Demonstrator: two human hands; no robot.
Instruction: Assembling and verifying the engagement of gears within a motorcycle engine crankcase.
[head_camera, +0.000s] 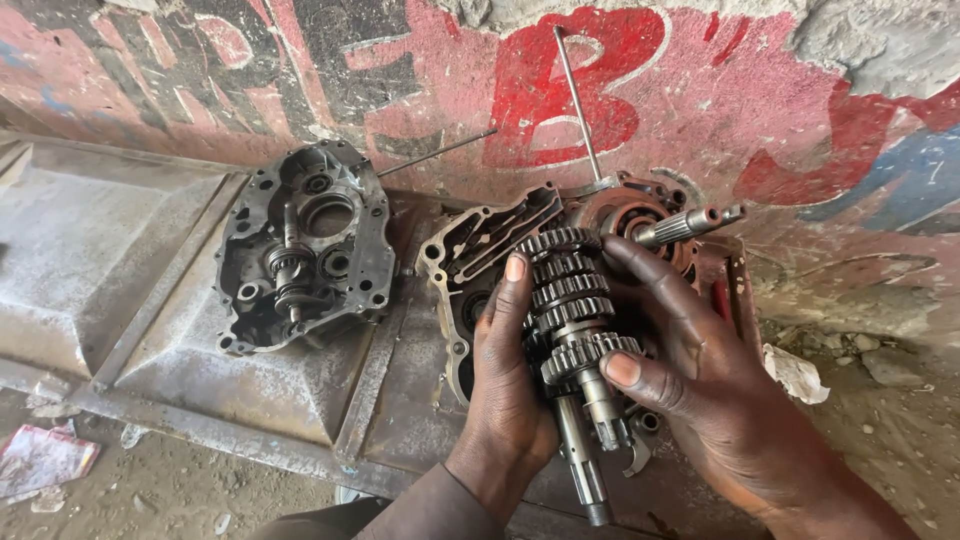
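Observation:
Both my hands grip a greasy gear cluster (572, 300), two shafts stacked with several toothed gears, its splined ends pointing toward me. My left hand (508, 385) cups it from the left with the thumb along the gears. My right hand (700, 370) wraps it from the right, thumb pressed on the lower gear. Right behind the cluster lies an open engine case half (478, 250) with a splined shaft (690, 224) sticking out to the right.
A second dark case half (305, 245) with small gears inside lies to the left on a dented metal sheet (110, 250). Thin metal rods (578, 100) lean against the painted wall. Dirt ground, a crumpled rag (795, 372) and paper scraps (40, 458) lie around.

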